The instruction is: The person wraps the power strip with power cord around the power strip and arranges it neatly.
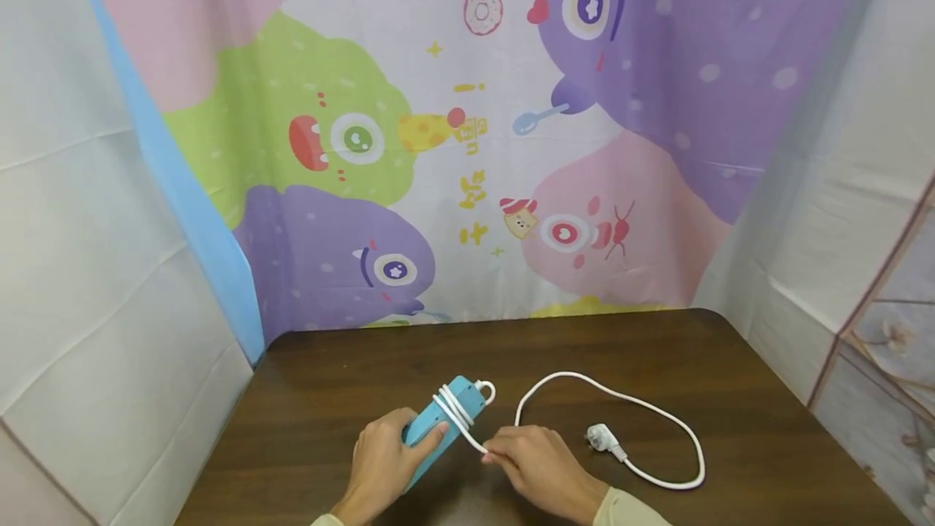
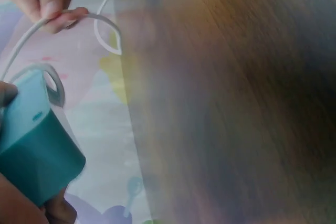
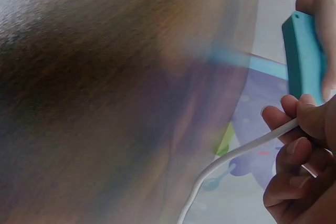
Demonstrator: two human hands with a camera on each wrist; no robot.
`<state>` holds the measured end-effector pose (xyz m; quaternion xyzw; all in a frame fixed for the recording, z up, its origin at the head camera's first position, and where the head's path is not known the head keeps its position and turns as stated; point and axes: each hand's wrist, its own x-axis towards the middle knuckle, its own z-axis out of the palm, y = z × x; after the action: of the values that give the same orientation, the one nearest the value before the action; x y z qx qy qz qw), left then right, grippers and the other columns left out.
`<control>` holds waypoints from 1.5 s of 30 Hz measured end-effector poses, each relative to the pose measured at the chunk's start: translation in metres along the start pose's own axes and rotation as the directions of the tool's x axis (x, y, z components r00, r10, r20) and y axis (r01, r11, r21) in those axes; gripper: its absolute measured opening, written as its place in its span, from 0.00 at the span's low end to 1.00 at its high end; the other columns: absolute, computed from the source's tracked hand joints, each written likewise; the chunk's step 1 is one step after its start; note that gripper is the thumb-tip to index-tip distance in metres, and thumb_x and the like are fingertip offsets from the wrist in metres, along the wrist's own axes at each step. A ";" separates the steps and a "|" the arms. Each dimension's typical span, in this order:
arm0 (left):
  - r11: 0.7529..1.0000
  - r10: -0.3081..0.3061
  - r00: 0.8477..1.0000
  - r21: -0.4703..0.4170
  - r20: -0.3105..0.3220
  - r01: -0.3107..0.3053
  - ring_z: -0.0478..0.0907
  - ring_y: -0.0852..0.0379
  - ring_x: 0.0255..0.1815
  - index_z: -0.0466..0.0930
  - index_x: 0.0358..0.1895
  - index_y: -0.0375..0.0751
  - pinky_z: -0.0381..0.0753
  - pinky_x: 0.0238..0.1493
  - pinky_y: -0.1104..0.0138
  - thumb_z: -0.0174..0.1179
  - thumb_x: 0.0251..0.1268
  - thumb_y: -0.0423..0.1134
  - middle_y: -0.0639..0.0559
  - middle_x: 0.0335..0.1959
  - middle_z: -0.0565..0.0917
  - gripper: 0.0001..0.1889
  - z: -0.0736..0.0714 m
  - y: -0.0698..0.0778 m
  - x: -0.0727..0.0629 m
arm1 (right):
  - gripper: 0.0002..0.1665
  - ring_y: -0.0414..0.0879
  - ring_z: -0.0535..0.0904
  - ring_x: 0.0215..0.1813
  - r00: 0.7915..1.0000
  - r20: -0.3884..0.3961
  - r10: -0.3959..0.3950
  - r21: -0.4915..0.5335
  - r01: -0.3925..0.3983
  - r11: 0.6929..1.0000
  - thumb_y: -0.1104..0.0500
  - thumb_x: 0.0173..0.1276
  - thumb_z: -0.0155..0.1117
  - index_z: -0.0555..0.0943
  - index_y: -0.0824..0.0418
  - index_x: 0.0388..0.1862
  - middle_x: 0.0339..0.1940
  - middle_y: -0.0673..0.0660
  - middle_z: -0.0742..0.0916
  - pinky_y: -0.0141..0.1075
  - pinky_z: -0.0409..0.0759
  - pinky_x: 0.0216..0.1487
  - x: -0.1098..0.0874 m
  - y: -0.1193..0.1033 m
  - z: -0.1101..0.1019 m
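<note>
A blue power strip with a few turns of its white cord round the far end is tilted in my left hand. That hand grips the strip by its sides, thumb across the near face. My right hand pinches the cord between thumb and fingertips, just right of the strip. Between the strip and the right hand the cord runs fairly straight in the head view. Beyond the right hand the cord loops over the table and ends in a white plug.
The dark wooden table has rounded far corners. Behind it hangs a curtain printed with cartoon monsters, and pale cloth hangs at the left side.
</note>
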<state>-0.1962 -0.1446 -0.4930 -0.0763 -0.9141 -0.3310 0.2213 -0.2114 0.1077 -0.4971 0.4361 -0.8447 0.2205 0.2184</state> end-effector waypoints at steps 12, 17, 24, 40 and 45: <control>0.951 -0.060 0.990 -0.293 0.129 0.096 0.74 0.66 0.21 0.83 0.27 0.52 0.74 0.25 0.69 0.73 0.61 0.58 0.65 0.21 0.79 0.16 -0.006 0.003 -0.002 | 0.04 0.32 0.83 0.35 1.000 -0.004 -0.027 0.019 0.027 0.999 0.53 0.69 0.71 0.88 0.49 0.34 0.31 0.37 0.86 0.32 0.80 0.34 0.002 0.004 0.004; 0.929 -0.048 0.977 -0.349 0.207 0.119 0.74 0.64 0.24 0.83 0.29 0.55 0.74 0.28 0.68 0.72 0.62 0.57 0.62 0.23 0.81 0.14 -0.007 0.000 -0.006 | 0.02 0.32 0.84 0.37 0.999 0.018 -0.034 0.024 0.033 0.999 0.53 0.66 0.72 0.89 0.47 0.34 0.33 0.36 0.88 0.31 0.81 0.35 0.002 0.004 0.003; 0.825 -0.041 0.958 -0.531 0.284 0.193 0.77 0.61 0.27 0.86 0.34 0.47 0.78 0.31 0.67 0.69 0.68 0.46 0.55 0.27 0.84 0.08 -0.014 -0.004 -0.010 | 0.07 0.27 0.84 0.43 0.997 0.069 -0.041 0.183 0.028 0.983 0.54 0.67 0.71 0.92 0.49 0.41 0.38 0.37 0.90 0.26 0.81 0.42 0.003 0.008 0.005; 0.772 0.349 0.738 -0.624 0.577 0.123 0.73 0.70 0.25 0.86 0.35 0.47 0.75 0.28 0.73 0.68 0.70 0.43 0.60 0.29 0.83 0.06 -0.020 0.003 -0.015 | 0.07 0.25 0.78 0.37 0.982 0.126 -0.137 0.086 0.127 0.988 0.57 0.67 0.68 0.87 0.42 0.37 0.37 0.33 0.87 0.23 0.76 0.39 0.009 0.014 0.008; 0.807 0.471 0.692 -0.583 0.548 -0.088 0.73 0.74 0.27 0.86 0.35 0.47 0.77 0.30 0.75 0.71 0.66 0.46 0.64 0.30 0.82 0.08 -0.012 0.000 -0.017 | 0.07 0.31 0.77 0.37 0.966 0.076 -0.248 -0.007 0.249 0.969 0.56 0.60 0.76 0.88 0.43 0.34 0.37 0.33 0.87 0.22 0.72 0.39 0.011 0.016 0.006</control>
<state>-0.1768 -0.1524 -0.4931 -0.3902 -0.7837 -0.4725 -0.1013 -0.2312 0.1056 -0.4991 0.5445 -0.7928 0.1682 0.2162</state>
